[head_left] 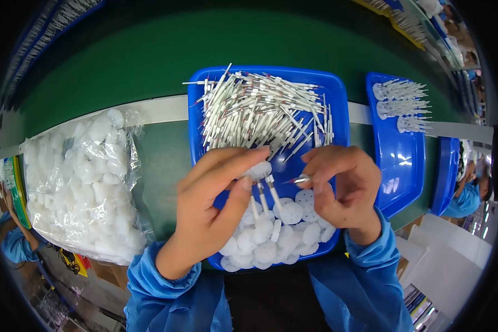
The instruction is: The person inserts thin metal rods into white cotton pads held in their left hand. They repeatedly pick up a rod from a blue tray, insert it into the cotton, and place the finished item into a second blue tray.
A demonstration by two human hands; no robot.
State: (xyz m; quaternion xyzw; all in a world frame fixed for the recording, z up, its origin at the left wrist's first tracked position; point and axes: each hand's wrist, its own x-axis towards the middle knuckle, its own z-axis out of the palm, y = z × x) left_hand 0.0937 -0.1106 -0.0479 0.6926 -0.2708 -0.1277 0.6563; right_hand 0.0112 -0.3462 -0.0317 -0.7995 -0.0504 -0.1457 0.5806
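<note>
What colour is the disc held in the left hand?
The disc in the left hand is white, seen in the head view.

You show two hands: one left hand (207, 193), one right hand (348, 185). At your left: one white disc (258, 170) with three white sticks (274, 195). At your right: one loose stick (300, 179). Before you, one blue tray (344, 116) contains one stick heap (249, 110) and one disc heap (276, 243), both uncountable. Beside it: one clear bag (83, 188); one second tray (395, 185) with three stick clusters (401, 107).
</note>
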